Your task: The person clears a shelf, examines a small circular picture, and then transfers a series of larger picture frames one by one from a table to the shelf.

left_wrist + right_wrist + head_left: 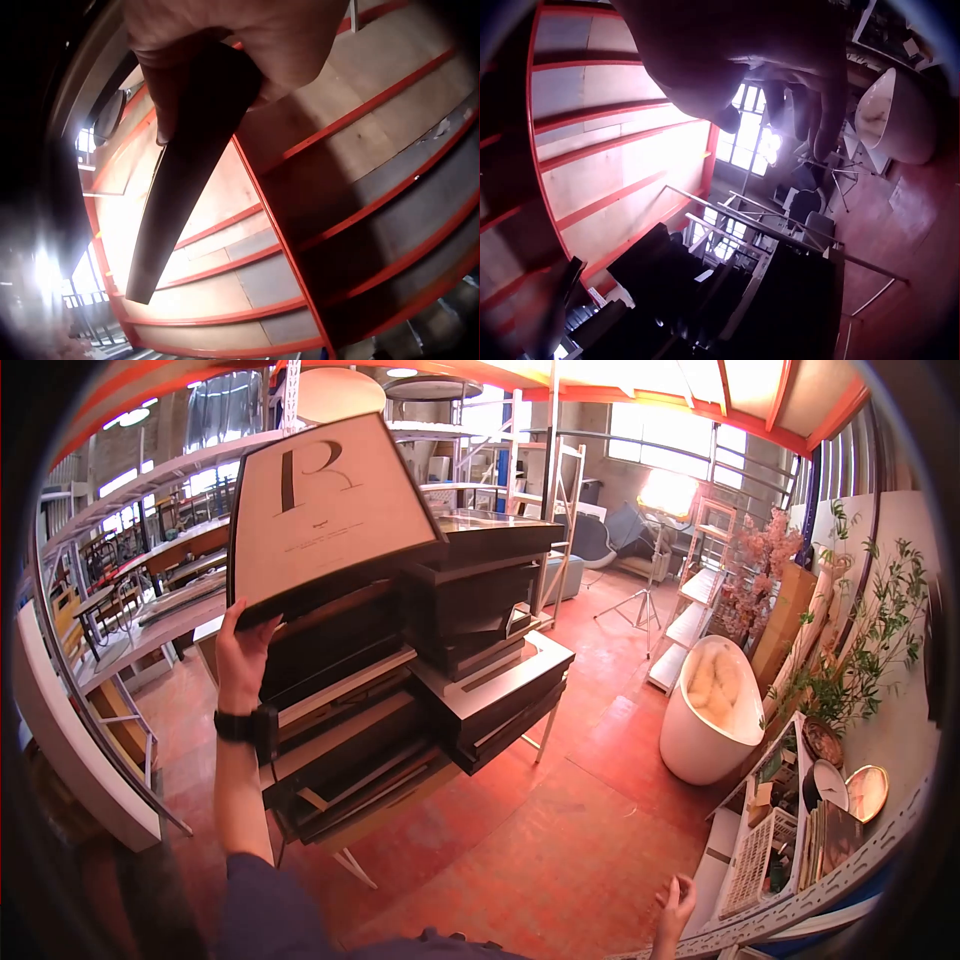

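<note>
A black-edged framed print with a large letter R (325, 500) is tilted up at the left of the head view. The left hand (243, 660) grips its lower left corner, and in the left wrist view the fingers and thumb of the left hand (232, 45) pinch the dark frame edge (180, 180). Beside and under the print lie stacked dark frames (470, 610). Low on the right, the right hand (677, 905) is away from the frames and holds nothing; its fingers hang loosely curled in the right wrist view (765, 82).
A white tub (690, 750) holding something fluffy stands at the right, near a leafy plant (880, 630) and a shelf unit with a white basket (757, 865). A tripod (640, 610) stands farther back. Metal racks (150, 475) with boards line the left.
</note>
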Demonstrator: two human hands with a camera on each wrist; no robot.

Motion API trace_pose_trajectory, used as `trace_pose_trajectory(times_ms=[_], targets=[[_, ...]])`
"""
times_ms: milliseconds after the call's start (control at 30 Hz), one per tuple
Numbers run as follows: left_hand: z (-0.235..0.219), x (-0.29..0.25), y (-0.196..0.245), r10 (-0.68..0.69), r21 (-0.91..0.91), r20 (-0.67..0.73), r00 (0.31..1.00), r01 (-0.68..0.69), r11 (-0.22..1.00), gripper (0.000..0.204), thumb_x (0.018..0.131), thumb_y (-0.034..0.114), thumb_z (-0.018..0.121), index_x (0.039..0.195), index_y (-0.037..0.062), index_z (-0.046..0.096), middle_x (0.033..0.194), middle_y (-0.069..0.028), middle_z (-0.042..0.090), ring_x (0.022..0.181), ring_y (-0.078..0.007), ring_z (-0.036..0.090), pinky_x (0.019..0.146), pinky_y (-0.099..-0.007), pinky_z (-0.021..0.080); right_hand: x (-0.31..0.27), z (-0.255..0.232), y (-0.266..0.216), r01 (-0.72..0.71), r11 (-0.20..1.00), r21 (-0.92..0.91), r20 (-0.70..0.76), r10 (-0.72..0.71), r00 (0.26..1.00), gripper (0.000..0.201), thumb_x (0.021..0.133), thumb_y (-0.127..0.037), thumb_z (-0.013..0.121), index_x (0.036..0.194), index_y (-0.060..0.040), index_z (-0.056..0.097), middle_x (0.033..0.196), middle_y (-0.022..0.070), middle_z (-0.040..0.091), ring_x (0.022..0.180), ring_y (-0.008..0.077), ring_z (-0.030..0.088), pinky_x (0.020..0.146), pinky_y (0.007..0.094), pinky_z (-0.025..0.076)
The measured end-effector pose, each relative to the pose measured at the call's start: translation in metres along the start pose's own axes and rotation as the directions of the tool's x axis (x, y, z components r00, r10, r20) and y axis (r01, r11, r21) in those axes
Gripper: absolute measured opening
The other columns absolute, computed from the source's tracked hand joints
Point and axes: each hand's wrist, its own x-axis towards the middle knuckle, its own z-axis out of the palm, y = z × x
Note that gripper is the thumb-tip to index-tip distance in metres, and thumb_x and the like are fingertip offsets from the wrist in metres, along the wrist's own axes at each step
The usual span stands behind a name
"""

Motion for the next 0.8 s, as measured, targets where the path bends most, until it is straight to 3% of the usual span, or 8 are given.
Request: trace_pose_trajectory(times_ms=[167,367,400,500,600,633,700,800], targets=[[0.019,-0.071,-0.008,-0.083,-0.176,0.036,0.996,0.088,0.98,0.027,0.09,0.017,0.056,0.111,0.0006,0.057,0.108,-0.013,0.064,0.096,-0.0236,0.064,0.081,-0.0366,0.056,0.063,0.033,-0.126,-0.283,0.925,0.253,0.496,0.127,0.859,0.051,0.094,-0.049,0.041,0.119,-0.0054,0.05,0.109,0.0095,0.059,0.099,0.0232,0.057,0.081,0.0376,0.046],[0.044,-0.151,-0.05,-0.257,-0.235,0.105,0.961,0.275,0.932,0.036,0.091,0.019,0.052,0.12,-0.0013,0.051,0.113,-0.0119,0.061,0.102,-0.0243,0.061,0.083,-0.0382,0.053,0.085,0.088,-0.278,-0.166,0.94,0.297,0.681,-0.087,0.727,0.064,0.094,-0.056,0.032,0.129,-0.0037,0.041,0.125,0.019,0.052,0.117,0.0279,0.05,0.098,0.0371,0.039],[0.054,-0.166,-0.059,-0.296,-0.218,0.024,0.955,0.294,0.931,0.042,0.089,0.02,0.053,0.124,-0.0032,0.048,0.114,-0.013,0.06,0.103,-0.0248,0.061,0.082,-0.0381,0.053,0.081,0.096,-0.292,-0.168,0.949,0.267,0.685,-0.064,0.726,0.068,0.093,-0.059,0.032,0.131,-0.0038,0.039,0.125,0.0193,0.052,0.117,0.0279,0.05,0.099,0.0374,0.038],[0.05,-0.2,-0.086,-0.421,-0.05,0.232,0.877,0.442,0.895,0.05,0.088,0.018,0.053,0.132,-0.0018,0.041,0.122,-0.0142,0.056,0.112,-0.025,0.056,0.097,-0.0395,0.043,0.073,0.111,-0.298,-0.327,0.902,0.282,0.68,0.052,0.731,0.083,0.086,-0.068,0.036,0.137,-0.0034,0.031,0.121,0.0173,0.055,0.11,0.0245,0.053,0.095,0.037,0.04],[0.055,-0.252,-0.109,-0.53,0.086,0.168,0.831,0.524,0.848,0.07,0.082,0.007,0.062,0.141,0.0031,0.025,0.133,-0.0122,0.043,0.118,-0.0214,0.047,0.098,-0.0357,0.038,0.074,0.092,-0.253,-0.376,0.884,0.278,0.739,0.053,0.671,0.065,0.093,-0.057,0.034,0.125,-0.0017,0.046,0.107,0.0066,0.061,0.1,0.0203,0.056,0.088,0.0335,0.044],[0.058,-0.263,-0.113,-0.562,0.201,0.276,0.78,0.524,0.827,0.07,0.081,0.006,0.063,0.141,0.0025,0.026,0.133,-0.0117,0.043,0.117,-0.0205,0.046,0.098,-0.0343,0.037,0.072,0.086,-0.218,-0.385,0.873,0.3,0.7,0.073,0.711,0.065,0.093,-0.057,0.034,0.125,-0.0017,0.046,0.107,0.0066,0.061,0.1,0.0203,0.056,0.088,0.0335,0.044],[0.065,-0.279,-0.121,-0.608,0.375,0.485,0.629,0.478,0.794,0.069,0.079,0.001,0.065,0.137,0.0011,0.028,0.128,-0.0102,0.045,0.114,-0.0184,0.047,0.096,-0.0315,0.036,0.047,0.074,-0.151,-0.139,0.899,0.415,0.154,0.082,0.985,0.057,0.096,-0.049,0.033,0.122,-0.0008,0.05,0.112,0.0051,0.059,0.101,0.018,0.054,0.09,0.0305,0.042],[0.073,-0.304,-0.132,-0.678,0.453,0.618,0.398,0.525,0.721,0.054,0.078,-0.005,0.062,0.124,0.0017,0.034,0.105,-0.0042,0.049,0.097,-0.0132,0.049,0.085,-0.028,0.04,-0.008,0.048,-0.115,-0.004,0.89,0.457,-0.155,0.084,0.984,0.056,0.098,-0.043,0.032,0.132,0.0,0.042,0.13,0.0091,0.048,0.12,0.0168,0.041,0.1,0.0275,0.033]])
